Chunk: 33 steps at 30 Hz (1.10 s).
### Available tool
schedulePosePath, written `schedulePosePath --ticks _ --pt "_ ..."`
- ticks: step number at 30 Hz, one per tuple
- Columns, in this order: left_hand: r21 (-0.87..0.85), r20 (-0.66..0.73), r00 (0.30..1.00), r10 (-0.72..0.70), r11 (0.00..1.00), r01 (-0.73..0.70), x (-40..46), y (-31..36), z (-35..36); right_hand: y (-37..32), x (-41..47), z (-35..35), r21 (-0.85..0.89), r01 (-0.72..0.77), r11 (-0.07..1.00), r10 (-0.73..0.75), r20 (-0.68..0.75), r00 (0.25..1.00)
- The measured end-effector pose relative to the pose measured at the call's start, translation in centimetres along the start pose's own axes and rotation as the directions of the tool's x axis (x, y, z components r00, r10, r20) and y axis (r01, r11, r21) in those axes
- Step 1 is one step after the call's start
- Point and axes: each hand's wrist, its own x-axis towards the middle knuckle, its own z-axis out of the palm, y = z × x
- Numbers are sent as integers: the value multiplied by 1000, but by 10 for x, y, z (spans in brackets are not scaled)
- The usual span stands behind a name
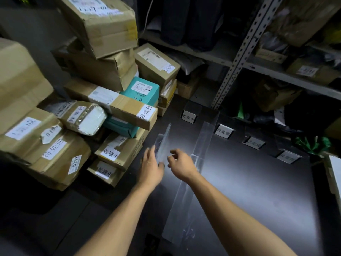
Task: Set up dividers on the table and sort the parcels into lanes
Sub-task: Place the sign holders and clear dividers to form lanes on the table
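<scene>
My left hand [152, 164] grips the near end of a clear acrylic divider [163, 140], held tilted on edge just above the dark table [249, 182]. Right beside it, my right hand [181, 163] hovers with loosely curled fingers that hold nothing and stop just short of the divider. A second, longer clear divider [191, 182] lies on the table, running from near the label stands towards me. Several cardboard parcels [118, 154] with white labels are piled on the left, among them a teal parcel [142, 91].
Several small label stands line the far side of the table [188, 116] [223, 131] [253, 142] [287, 157]. A metal shelf rack [238, 58] full of boxes and bags stands behind them. A green bag [313, 144] and a white-edged box [334, 172] sit at the right.
</scene>
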Motion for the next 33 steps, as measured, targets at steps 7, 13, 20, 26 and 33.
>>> schedulePosePath --ticks 7,13,20,26,33 --pt "-137 359 925 -123 974 182 12 -25 1 -12 22 39 93 -122 988 106 166 980" --pt "18 281 945 -169 985 171 13 -26 -10 -14 28 46 278 -210 937 149 226 963" --pt "-77 220 972 -77 992 96 12 6 -33 -29 20 30 430 -212 878 148 178 973" --pt "44 155 988 19 999 -26 9 42 -45 -45 14 -7 551 -146 821 117 88 989" --pt "85 127 982 139 985 -151 2 101 -33 -49 6 -69 562 9 827 15 -39 999"
